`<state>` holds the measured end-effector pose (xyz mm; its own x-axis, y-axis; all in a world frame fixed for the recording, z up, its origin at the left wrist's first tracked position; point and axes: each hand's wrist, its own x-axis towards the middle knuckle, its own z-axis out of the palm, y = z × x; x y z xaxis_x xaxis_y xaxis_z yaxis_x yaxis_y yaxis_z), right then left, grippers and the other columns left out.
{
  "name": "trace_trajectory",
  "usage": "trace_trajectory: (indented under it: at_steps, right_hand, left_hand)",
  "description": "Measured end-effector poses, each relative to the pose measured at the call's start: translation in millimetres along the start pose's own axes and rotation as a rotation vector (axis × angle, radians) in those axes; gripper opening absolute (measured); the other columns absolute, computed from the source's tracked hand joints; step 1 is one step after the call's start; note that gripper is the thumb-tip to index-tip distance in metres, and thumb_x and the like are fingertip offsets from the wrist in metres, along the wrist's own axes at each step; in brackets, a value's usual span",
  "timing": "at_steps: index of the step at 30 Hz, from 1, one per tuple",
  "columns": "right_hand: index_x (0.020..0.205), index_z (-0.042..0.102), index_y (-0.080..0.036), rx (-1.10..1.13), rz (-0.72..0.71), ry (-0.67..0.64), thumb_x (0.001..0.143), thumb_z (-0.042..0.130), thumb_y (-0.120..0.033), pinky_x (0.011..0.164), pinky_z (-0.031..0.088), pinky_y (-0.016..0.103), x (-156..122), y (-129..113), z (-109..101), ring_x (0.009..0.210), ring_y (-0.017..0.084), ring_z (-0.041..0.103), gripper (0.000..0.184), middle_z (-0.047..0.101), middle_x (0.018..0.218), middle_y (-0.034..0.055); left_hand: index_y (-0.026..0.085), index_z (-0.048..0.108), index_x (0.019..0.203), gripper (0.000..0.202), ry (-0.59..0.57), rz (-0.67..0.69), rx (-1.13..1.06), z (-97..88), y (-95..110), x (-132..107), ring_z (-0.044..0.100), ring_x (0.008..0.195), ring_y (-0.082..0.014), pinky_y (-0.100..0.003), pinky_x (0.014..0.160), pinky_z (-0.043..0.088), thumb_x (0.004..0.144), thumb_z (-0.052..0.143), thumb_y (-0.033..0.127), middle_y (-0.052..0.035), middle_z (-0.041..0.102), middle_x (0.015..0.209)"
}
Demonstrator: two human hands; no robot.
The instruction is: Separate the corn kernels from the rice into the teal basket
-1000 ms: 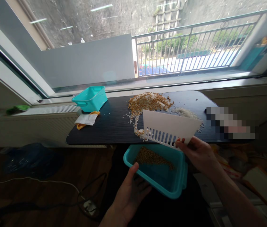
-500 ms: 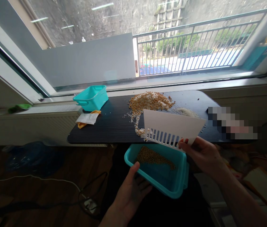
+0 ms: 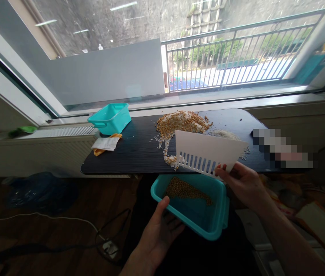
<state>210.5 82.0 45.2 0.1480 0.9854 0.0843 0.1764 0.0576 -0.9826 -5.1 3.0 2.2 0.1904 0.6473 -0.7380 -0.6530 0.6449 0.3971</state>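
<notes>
Right hand point(image 3: 244, 184) clamped on white slotted plate point(image 3: 208, 148), near front edge of worktop point(image 3: 130, 155). Left hand point(image 3: 159, 232) grips teal tub point(image 3: 192, 211), thumb on top; beans point(image 3: 184, 188) inside. Bean-and-white-grain pile point(image 3: 181, 122) on worktop behind plate.

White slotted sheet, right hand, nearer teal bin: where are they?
White slotted sheet point(image 3: 208, 147), head view, solid upper part.
Right hand point(image 3: 244, 186), head view, back of hand.
Nearer teal bin point(image 3: 191, 210), head view, bare inside floor.

Left grip point(image 3: 159, 232) low, palm turned up, thumb point(image 3: 161, 207) raised; right grip point(image 3: 243, 184) higher, pinching, forearm point(image 3: 286, 230) slanted.
</notes>
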Motion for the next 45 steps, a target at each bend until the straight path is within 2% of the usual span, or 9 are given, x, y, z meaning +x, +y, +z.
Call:
trace_trajectory:
  at_steps: [7,12,15,20,24,29,31,37,45]
  right_hand:
    - [0.064,0.068,-0.022,-0.056,-0.022,-0.062,0.056,0.078,-0.058,0.055,0.053,0.028,-1,-1,-5,0.059,0.019,0.064,0.039,0.07,0.062,0.0028]
    - [0.067,0.069,-0.021,-0.027,-0.01,-0.032,0.053,0.08,-0.06,0.056,0.054,0.028,-2,1,-13,0.057,0.018,0.063,0.043,0.071,0.064,0.0036]
    - [0.065,0.068,-0.021,-0.023,-0.022,0.011,0.052,0.08,-0.06,0.055,0.053,0.028,-1,0,-9,0.056,0.017,0.062,0.042,0.07,0.063,0.0031]
    - [0.065,0.067,-0.021,-0.023,-0.028,-0.043,0.055,0.078,-0.062,0.054,0.053,0.028,-1,-1,-3,0.055,0.017,0.061,0.044,0.069,0.062,0.0026]
    - [0.067,0.069,-0.02,-0.067,-0.037,-0.085,0.056,0.078,-0.061,0.055,0.053,0.028,-2,3,-9,0.058,0.018,0.063,0.043,0.07,0.064,0.0034]
    - [0.068,0.066,-0.022,-0.029,-0.05,0.089,0.057,0.081,-0.052,0.063,0.055,0.03,9,7,-13,0.064,0.019,0.065,0.035,0.071,0.071,0.0041]
    - [0.067,0.066,-0.023,-0.038,-0.049,0.11,0.058,0.08,-0.047,0.064,0.055,0.03,14,5,-11,0.063,0.018,0.065,0.03,0.071,0.069,0.0028]
    - [0.066,0.066,-0.022,-0.084,-0.042,0.092,0.062,0.074,-0.038,0.061,0.054,0.027,24,4,-4,0.061,0.017,0.064,0.019,0.069,0.065,0.0005]
    - [0.067,0.066,-0.021,-0.027,-0.018,-0.001,0.057,0.077,-0.045,0.058,0.054,0.027,20,1,0,0.061,0.018,0.064,0.029,0.069,0.064,0.0012]
  left_hand:
    - [0.013,0.05,0.131,0.06,0.009,0.003,0.022,1.4,0,-1,0.066,0.098,-0.0255,-0.039,0.094,0.047,0.084,0.058,0.049,-0.0165,0.064,0.121]
    - [0.015,0.049,0.133,0.061,-0.034,0.01,0.012,-1.0,-1,1,0.064,0.105,-0.0267,-0.04,0.097,0.046,0.083,0.058,0.05,-0.0152,0.063,0.125]
    - [0.014,0.049,0.133,0.061,-0.012,0.004,0.018,-1.1,-1,1,0.065,0.103,-0.0267,-0.04,0.098,0.045,0.084,0.058,0.05,-0.0159,0.064,0.123]
    - [0.011,0.051,0.13,0.059,0.0,-0.004,0.009,0.9,0,-1,0.065,0.1,-0.0257,-0.039,0.095,0.047,0.085,0.057,0.048,-0.0164,0.064,0.122]
    - [0.012,0.05,0.131,0.061,0.008,-0.001,0.016,1.3,0,-1,0.066,0.098,-0.0258,-0.039,0.094,0.048,0.084,0.058,0.049,-0.017,0.064,0.122]
    - [0.012,0.05,0.131,0.06,-0.003,-0.004,-0.011,0.1,0,0,0.066,0.098,-0.0262,-0.039,0.094,0.048,0.084,0.059,0.048,-0.0171,0.064,0.122]
    - [0.011,0.05,0.13,0.059,0.002,-0.008,-0.024,-0.5,-1,-1,0.066,0.097,-0.026,-0.039,0.094,0.048,0.084,0.059,0.047,-0.0168,0.064,0.122]
    - [0.012,0.052,0.128,0.055,-0.026,-0.001,-0.023,-1.7,-1,-2,0.065,0.101,-0.0257,-0.038,0.097,0.046,0.086,0.058,0.047,-0.0151,0.065,0.123]
    - [0.012,0.051,0.129,0.056,0.007,-0.016,-0.015,-0.8,0,0,0.066,0.099,-0.0258,-0.038,0.095,0.047,0.086,0.057,0.047,-0.0146,0.066,0.118]
